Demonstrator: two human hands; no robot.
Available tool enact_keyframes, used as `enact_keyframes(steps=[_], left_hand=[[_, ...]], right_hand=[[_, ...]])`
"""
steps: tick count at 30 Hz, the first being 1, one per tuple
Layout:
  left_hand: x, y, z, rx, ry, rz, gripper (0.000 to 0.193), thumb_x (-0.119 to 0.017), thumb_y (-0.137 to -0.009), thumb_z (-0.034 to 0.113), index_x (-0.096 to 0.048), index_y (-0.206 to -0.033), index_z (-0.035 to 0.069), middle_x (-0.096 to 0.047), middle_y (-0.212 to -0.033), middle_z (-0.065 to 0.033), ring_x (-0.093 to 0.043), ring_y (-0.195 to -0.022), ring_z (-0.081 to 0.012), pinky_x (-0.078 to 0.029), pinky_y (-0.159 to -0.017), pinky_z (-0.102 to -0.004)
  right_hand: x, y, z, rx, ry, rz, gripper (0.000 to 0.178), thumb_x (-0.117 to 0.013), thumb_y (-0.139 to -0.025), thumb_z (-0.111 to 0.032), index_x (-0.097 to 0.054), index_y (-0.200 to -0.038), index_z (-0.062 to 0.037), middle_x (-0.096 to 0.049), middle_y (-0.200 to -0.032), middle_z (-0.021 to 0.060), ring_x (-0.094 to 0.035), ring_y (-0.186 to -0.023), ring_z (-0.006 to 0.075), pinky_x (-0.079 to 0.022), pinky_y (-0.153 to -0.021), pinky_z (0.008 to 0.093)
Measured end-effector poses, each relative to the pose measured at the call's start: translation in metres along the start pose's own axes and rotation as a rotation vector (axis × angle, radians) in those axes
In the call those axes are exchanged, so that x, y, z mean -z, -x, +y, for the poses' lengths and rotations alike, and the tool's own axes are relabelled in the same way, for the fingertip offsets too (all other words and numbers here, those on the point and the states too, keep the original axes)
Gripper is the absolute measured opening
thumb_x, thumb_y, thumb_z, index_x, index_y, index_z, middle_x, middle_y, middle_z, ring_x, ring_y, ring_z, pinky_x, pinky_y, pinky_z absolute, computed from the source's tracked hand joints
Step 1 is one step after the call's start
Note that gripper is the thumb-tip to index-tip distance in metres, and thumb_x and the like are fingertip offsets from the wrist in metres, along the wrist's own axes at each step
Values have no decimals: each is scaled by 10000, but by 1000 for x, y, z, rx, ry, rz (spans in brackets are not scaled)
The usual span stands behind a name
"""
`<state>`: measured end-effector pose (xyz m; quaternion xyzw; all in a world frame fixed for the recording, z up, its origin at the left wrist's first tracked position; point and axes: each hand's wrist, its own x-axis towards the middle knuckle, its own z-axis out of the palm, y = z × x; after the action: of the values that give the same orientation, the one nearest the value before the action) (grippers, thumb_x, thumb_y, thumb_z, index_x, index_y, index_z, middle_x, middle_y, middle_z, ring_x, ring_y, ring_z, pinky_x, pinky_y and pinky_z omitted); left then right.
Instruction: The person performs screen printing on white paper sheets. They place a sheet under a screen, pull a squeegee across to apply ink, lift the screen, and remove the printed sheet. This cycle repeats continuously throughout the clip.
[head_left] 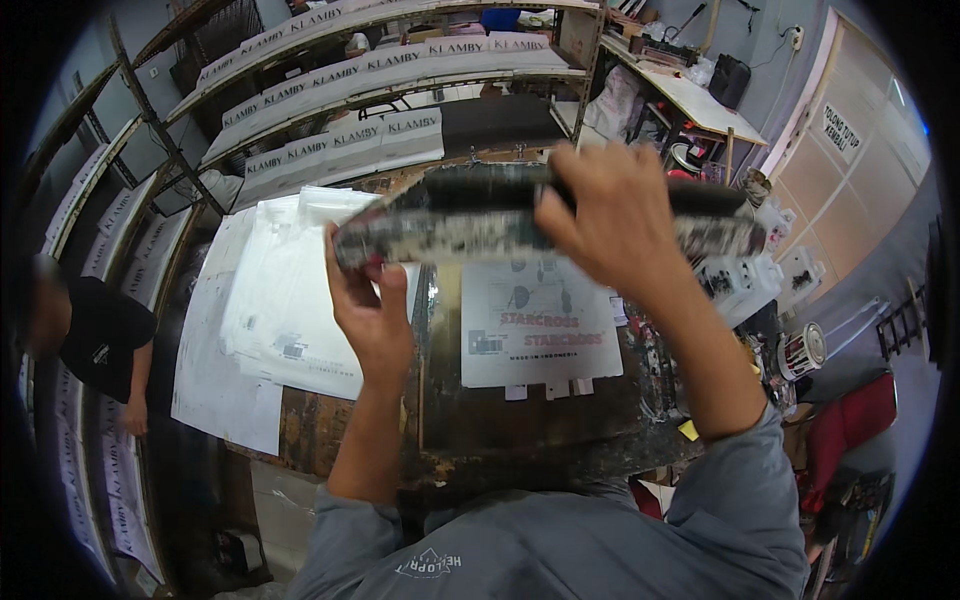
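A long paint-stained screen-printing frame [460,235] is raised and tilted over the table, its near edge toward me and slightly smeared by motion. My left hand [372,315] holds its left corner from below, fingers at the outer side and thumb near the underside. My right hand [612,215] is closed over a dark long bar [700,195] lying along the frame; whether this bar is a squeegee I cannot tell. Below the frame, a pale printed sheet [545,360] with red lettering and grey marks lies flat on the dark board [530,420]. The frame covers the sheet's far edge.
White printed sheets [290,300] are piled at left. Racks of white printed pieces [330,75] stand beyond and to the left. A person [100,330] in black is at far left. White plastic containers [740,285] and a stained can [802,348] stand at right.
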<state>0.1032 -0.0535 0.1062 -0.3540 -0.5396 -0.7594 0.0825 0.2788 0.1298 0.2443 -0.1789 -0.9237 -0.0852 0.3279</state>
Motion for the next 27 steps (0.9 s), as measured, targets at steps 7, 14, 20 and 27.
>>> enact_keyframes(steps=[7,14,20,27], left_hand=[[-17,-21,-152,376,-141,-143,533,-700,-1049,79,-505,-1540,12,-712,-1069,-70,-694,-824,-123,-577,-757,-279],[-79,-67,-356,-283,-706,-474,279,-743,-1005,147,-754,-1223,-28,-744,-1038,-230,-747,-792,-370,-604,-746,-427],[-56,-78,-323,19,-468,-587,138,-744,-998,126,-750,-1045,-3,-737,-828,-169,-723,-715,-258,-577,-678,-382],[158,-11,-175,590,-492,-46,227,-710,-1059,194,-662,-970,-9,-638,-712,-33,-569,-605,-84,-445,-548,-246]], right_hand=[[-10,-66,34,27,-112,212,418,-561,-981,-356,-682,-784,-8,-682,-771,199,-662,-785,398,-463,-787,506],[-16,-98,52,97,-52,227,303,-537,-1003,-299,-654,-886,-45,-683,-865,192,-658,-845,447,-496,-768,562],[-11,-94,56,139,-34,217,283,-550,-996,-290,-675,-926,-45,-685,-887,196,-657,-862,451,-495,-780,559],[-9,-79,41,25,-97,120,287,-564,-991,-277,-678,-976,-13,-670,-903,218,-654,-858,448,-480,-795,559]])
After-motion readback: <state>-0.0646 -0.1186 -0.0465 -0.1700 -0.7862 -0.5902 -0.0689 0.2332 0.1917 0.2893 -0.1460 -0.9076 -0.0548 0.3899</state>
